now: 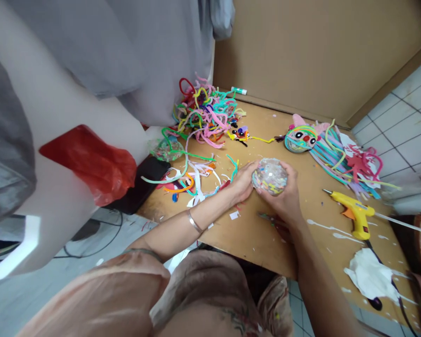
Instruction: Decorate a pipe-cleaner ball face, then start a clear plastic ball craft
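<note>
Multicoloured speckled ball [270,176], round, glittery, confetti-flecked; left hand [243,180] cups its side, right hand [286,196] grips it from below, above wooden board [301,234].

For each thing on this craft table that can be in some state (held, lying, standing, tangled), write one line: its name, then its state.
speckled ball: held between both hands, over the table.
left hand: cupping the ball's left side.
right hand: gripping the ball's right side.
glue gun: lying on the table, untouched.
pipe cleaner pile: tangled, loose.
decorated face ball: lying on the table, strands trailing.
white tissue: crumpled.
</note>
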Demonstrator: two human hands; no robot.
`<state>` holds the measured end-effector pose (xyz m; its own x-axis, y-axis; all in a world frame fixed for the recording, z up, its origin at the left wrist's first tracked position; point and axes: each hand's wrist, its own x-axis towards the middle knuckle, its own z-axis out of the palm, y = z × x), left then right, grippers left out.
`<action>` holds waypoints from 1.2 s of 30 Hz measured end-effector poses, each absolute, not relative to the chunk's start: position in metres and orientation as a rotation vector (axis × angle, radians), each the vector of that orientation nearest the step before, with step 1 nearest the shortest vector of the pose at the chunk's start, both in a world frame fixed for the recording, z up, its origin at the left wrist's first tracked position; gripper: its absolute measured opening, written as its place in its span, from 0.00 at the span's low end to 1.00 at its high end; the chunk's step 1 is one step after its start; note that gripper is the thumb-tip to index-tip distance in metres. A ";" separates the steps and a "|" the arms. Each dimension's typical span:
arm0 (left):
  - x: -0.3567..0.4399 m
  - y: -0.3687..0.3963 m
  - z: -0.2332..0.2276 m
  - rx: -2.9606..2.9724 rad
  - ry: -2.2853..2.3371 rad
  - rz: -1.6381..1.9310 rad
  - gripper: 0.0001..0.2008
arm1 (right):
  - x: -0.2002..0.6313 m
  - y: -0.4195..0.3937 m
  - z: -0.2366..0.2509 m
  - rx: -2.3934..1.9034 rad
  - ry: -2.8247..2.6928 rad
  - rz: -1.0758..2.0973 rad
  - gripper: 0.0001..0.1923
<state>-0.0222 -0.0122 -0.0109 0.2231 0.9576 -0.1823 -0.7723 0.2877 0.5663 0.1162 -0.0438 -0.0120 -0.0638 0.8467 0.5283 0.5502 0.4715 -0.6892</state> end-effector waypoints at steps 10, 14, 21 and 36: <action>-0.025 -0.013 -0.003 0.414 0.598 1.264 0.03 | 0.117 -0.047 -0.009 -1.182 -1.677 0.615 0.39; -0.024 -0.012 0.000 0.345 0.597 1.261 0.06 | 0.117 -0.049 -0.007 -1.168 -1.603 0.714 0.40; -0.027 -0.011 -0.004 0.337 0.598 1.220 0.04 | 0.118 -0.045 -0.007 -1.095 -1.339 0.899 0.44; -0.033 -0.016 0.003 0.437 0.627 0.924 0.20 | 0.110 -0.044 -0.010 -1.048 -1.206 1.019 0.49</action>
